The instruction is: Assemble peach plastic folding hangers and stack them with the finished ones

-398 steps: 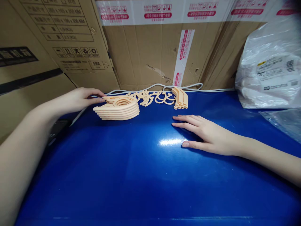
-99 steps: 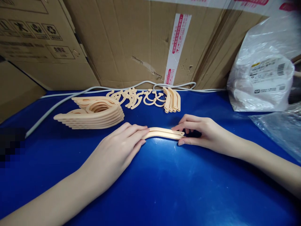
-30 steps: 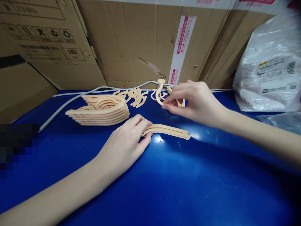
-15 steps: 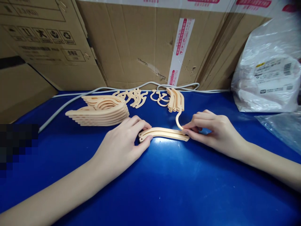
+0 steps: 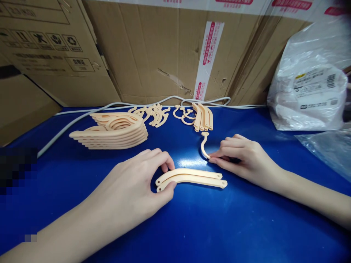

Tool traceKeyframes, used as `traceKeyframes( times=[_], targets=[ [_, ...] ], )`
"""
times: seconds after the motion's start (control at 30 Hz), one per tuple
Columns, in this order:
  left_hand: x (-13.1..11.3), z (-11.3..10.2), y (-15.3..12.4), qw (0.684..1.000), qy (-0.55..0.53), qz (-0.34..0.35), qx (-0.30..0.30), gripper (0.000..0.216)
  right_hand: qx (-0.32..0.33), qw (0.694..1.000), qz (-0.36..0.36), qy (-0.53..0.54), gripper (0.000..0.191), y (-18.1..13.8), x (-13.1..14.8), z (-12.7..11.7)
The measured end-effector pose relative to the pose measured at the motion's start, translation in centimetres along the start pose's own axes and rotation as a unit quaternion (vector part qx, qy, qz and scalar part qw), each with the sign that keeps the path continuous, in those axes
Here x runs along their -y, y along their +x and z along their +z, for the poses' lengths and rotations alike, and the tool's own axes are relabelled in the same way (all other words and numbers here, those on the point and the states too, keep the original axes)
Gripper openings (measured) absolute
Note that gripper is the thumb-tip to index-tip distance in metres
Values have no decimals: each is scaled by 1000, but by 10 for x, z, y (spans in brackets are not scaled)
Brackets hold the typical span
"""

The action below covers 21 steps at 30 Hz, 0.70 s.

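Two cream plastic hanger arms (image 5: 194,180), slightly curved with holes at their ends, lie side by side on the blue surface. My left hand (image 5: 137,179) pinches their left ends between thumb and fingers. To the right, my right hand (image 5: 244,159) is closed on the thin end of a cream hanger hook (image 5: 203,147). That hook's wider end points away from me. It is apart from the two arms. Beyond it lies a bunch of similar hanger arms (image 5: 203,117), with several loose hooks (image 5: 187,117) just left of them.
A neat stack of cream hanger parts (image 5: 109,135) stands at the back left, beside a pile of small curved pieces (image 5: 156,115). A grey cable (image 5: 65,127) runs along the back. Cardboard boxes (image 5: 153,51) wall the rear. A white plastic bag (image 5: 309,91) sits at right.
My left hand has drawn the two hanger arms toward me. My right hand, still pinching the hook, is now clear of them; the hook has shifted slightly left and nearer.
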<state>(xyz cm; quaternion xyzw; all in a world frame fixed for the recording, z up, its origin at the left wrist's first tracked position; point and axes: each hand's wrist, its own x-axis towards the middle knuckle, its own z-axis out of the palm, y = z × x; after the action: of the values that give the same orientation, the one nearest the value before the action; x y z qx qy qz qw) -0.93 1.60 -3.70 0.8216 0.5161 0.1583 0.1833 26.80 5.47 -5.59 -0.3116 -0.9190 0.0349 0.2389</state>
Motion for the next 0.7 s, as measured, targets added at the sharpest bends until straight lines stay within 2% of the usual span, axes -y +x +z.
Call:
traceKeyframes(
  times=[0.33,0.53,0.7],
  targets=[
    [-3,0,-4,1000,4,-12,18,14,11,999,-33,-41,18,-1,0,-1],
    [-1,0,-3,1000,-5,-4,23,8,14,999,-35,-3,19,1,5,-4],
    [-2,0,-5,999,-9,-1,37,7,9,999,-29,-25,24,16,6,-14]
  ],
)
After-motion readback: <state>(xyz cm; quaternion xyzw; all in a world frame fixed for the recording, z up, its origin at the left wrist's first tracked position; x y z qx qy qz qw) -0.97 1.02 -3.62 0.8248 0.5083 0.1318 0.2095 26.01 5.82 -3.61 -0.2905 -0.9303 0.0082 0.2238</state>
